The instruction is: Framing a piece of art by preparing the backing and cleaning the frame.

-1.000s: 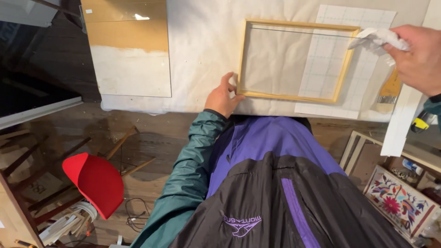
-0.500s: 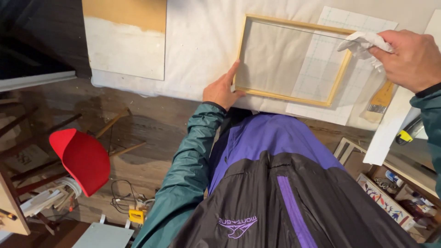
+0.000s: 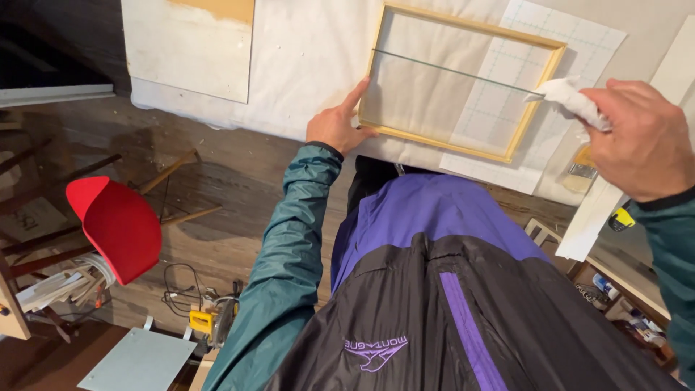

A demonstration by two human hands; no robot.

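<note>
A light wooden picture frame (image 3: 537, 105) lies on a white cloth-covered table (image 3: 304, 72). A clear glass pane (image 3: 441, 94) rests in it, its far edge showing as a thin line across the frame. My left hand (image 3: 334, 124) holds the frame's left side, index finger stretched along the pane's edge. My right hand (image 3: 641, 137) grips a crumpled white cloth (image 3: 568, 98) and presses it against the pane's right end. A gridded white sheet (image 3: 572, 51) lies under the frame's right part.
A white and tan board (image 3: 190, 40) lies on the table's left. A paintbrush (image 3: 579, 170) and a white plank (image 3: 615, 181) sit at the right. On the wood floor are a red chair (image 3: 116, 221), a yellow power saw (image 3: 210, 318) and wooden sticks (image 3: 170, 170).
My right hand with the cloth has moved down and left onto the pane's right end. My left hand has stayed on the frame's left side, its index finger now extended.
</note>
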